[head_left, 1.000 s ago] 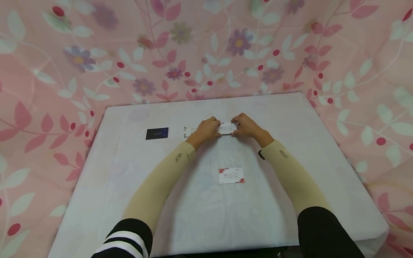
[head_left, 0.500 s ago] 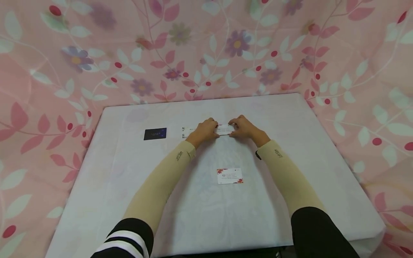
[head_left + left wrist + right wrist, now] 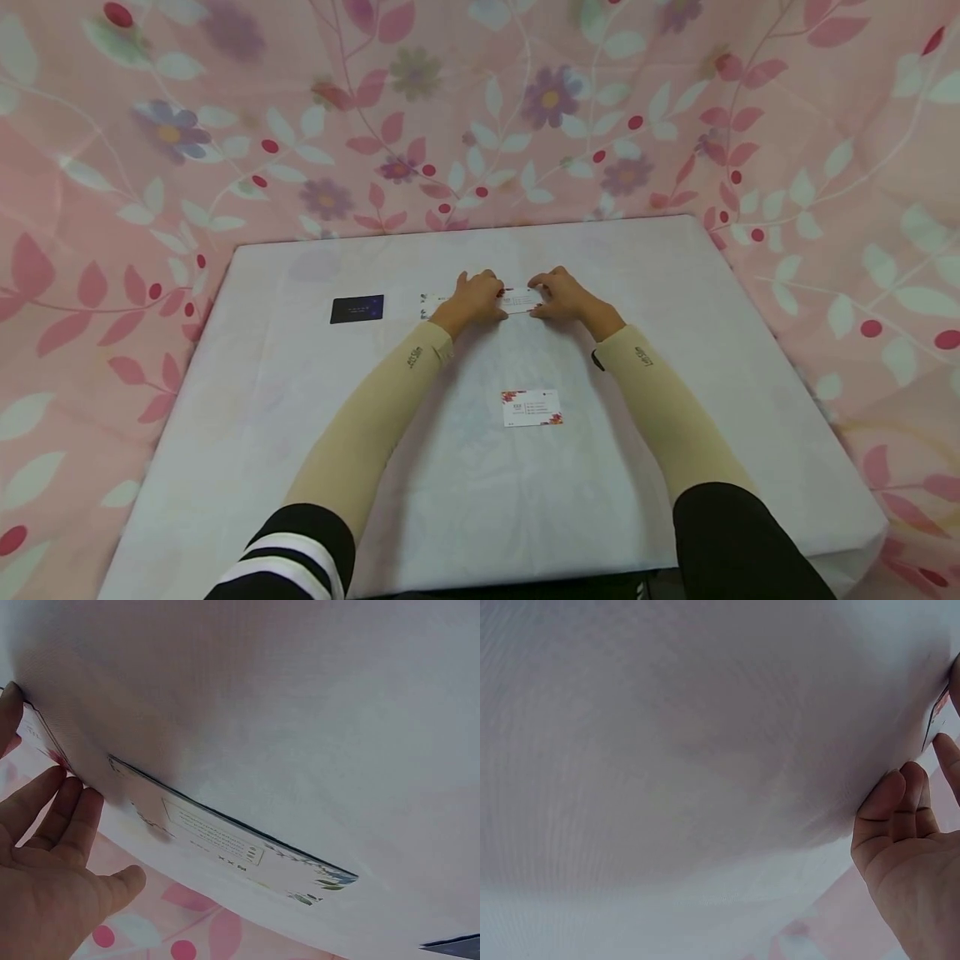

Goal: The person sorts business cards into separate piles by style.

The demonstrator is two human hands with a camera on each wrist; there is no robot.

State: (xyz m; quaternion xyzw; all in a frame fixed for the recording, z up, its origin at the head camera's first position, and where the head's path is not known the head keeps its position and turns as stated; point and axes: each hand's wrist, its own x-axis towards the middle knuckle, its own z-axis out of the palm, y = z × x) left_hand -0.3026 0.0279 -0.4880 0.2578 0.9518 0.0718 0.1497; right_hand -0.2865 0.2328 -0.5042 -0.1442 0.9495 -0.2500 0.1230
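Head camera view: a person's left hand (image 3: pixel 474 298) and right hand (image 3: pixel 564 297) meet over a white business card (image 3: pixel 521 300) near the far middle of a table draped in a white cloth (image 3: pixel 675 275), each hand pinching one short end of the card with curled fingers. A second white card (image 3: pixel 431 305) lies just to the left of the left hand, partly covered by it, and a dark blue card (image 3: pixel 357 308) lies further left, well apart from the hands. A third white card with red floral corners (image 3: pixel 532 407) lies flat between the forearms, nearer the person. Beige sleeves (image 3: pixel 375 417) cover both forearms. Pink fabric printed with leaves and flowers (image 3: pixel 150 167) hangs behind and to both sides of the table.

Left wrist view: the fingers (image 3: pixel 52 806) rest against the table, the held card's edge (image 3: pixel 34 735) peeking out at the frame's left margin and mostly cut off; the neighbouring white card (image 3: pixel 225 836) lies close by, its print too small to read. Right wrist view: fingertips (image 3: pixel 904 799) press the cloth, and only a sliver of the card (image 3: pixel 939 720) shows at the right edge. Whether the card is lifted or flat on the cloth cannot be told.
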